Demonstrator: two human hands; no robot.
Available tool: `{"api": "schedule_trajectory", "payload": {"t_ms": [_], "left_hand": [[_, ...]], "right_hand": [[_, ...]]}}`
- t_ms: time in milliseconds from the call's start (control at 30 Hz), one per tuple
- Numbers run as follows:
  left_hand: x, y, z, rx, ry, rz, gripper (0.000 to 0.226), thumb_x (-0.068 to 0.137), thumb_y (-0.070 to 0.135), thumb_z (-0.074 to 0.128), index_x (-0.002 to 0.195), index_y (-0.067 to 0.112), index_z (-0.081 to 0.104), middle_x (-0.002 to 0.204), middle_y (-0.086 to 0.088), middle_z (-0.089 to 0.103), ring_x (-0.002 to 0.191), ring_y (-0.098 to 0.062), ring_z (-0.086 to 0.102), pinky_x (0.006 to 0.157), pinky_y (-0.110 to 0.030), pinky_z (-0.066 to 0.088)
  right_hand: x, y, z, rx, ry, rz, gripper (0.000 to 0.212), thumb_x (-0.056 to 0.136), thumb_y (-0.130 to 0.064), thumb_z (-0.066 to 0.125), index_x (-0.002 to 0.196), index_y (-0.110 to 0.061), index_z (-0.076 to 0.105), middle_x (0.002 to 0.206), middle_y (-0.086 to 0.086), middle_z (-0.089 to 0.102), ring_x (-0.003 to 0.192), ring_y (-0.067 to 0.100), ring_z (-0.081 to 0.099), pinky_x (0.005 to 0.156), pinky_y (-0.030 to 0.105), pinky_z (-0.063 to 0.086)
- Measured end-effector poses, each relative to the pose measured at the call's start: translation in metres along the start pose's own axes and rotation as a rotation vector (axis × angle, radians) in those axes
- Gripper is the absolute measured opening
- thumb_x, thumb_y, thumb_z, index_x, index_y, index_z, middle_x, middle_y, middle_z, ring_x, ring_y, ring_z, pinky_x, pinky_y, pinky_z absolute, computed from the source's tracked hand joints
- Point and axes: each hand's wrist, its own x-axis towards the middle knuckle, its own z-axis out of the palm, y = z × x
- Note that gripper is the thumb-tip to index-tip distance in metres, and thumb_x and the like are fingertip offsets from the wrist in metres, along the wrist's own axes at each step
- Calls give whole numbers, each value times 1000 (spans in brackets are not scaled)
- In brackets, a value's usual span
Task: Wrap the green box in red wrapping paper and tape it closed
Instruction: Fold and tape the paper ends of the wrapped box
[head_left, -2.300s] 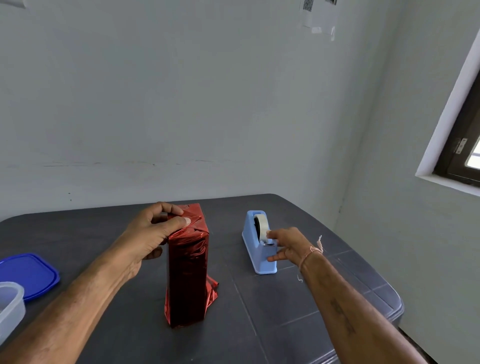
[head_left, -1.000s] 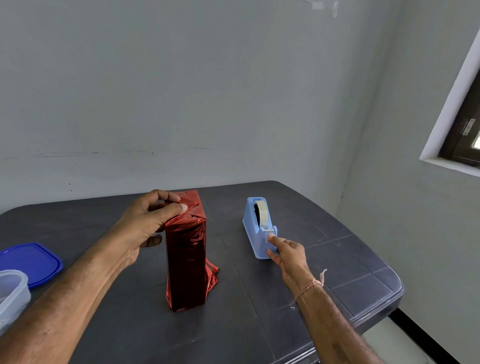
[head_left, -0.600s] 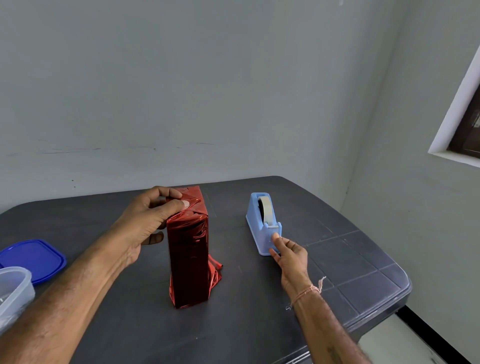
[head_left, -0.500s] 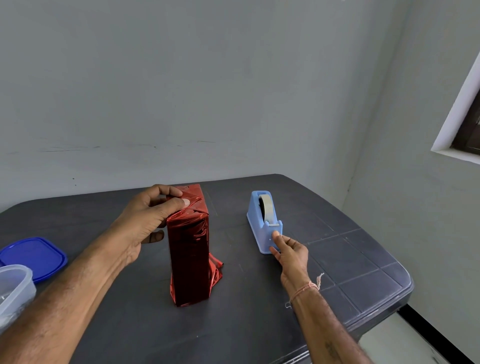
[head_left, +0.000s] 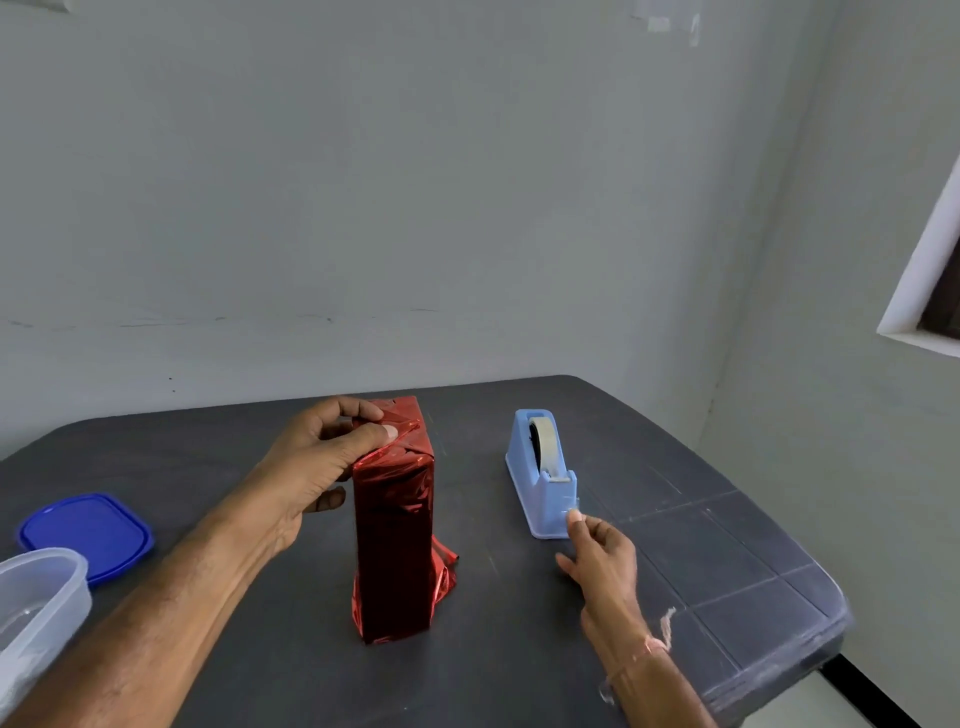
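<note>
The box (head_left: 395, 540), fully covered in shiny red wrapping paper, stands upright on the dark table (head_left: 701, 561). Loose paper crumples at its lower right. My left hand (head_left: 317, 467) grips its top, with the thumb pressing down the folded flaps. To the right sits a light blue tape dispenser (head_left: 540, 478) with a roll of pale tape. My right hand (head_left: 597, 556) is just in front of the dispenser's near end, thumb and forefinger pinching the end of a clear tape strip (head_left: 571, 503) drawn off the cutter.
A blue plastic lid (head_left: 88, 530) lies at the table's left. A clear plastic container (head_left: 36, 597) stands in front of it at the frame edge. The table's rounded right corner (head_left: 821, 623) is close to the wall with the window.
My right hand went from the roll to the dispenser's near end, then drew back towards me with its fingers pinched. My left hand kept its grip on the box top.
</note>
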Motion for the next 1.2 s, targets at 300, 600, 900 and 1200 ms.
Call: {"api": "schedule_trajectory", "payload": {"t_ms": [300, 600, 900, 1200], "left_hand": [[-3, 1, 1, -10, 3, -3, 18, 83, 33, 82, 98, 30, 73, 110, 5, 68, 79, -12, 58, 55, -24, 42], [-2, 2, 1, -31, -2, -14, 17, 84, 31, 82, 98, 31, 73, 105, 5, 66, 72, -10, 55, 52, -22, 43], [-2, 2, 1, -42, -8, -9, 21, 83, 29, 84, 100, 32, 73, 102, 10, 66, 69, -6, 57, 51, -22, 42], [-2, 4, 1, -38, -13, -2, 23, 82, 30, 84, 102, 32, 72, 103, 10, 65, 70, -3, 59, 47, -17, 43]], "right_hand": [[-33, -172, 58, -583, -861, -340, 48, 94, -54, 64, 90, -6, 63, 91, 1, 59, 97, 11, 62, 92, 37, 58], [-26, -222, 139, -1157, -1041, -408, 33, 95, -53, 63, 76, -26, 60, 88, -7, 57, 89, 10, 55, 86, 36, 55], [-28, -228, 157, -1407, -1031, -394, 35, 97, -54, 58, 103, -20, 64, 94, -12, 57, 99, 8, 56, 91, 34, 52], [-29, -225, 163, -1484, -1036, -424, 35, 96, -57, 59, 79, -26, 59, 86, -12, 56, 80, 3, 52, 83, 32, 46]]}}
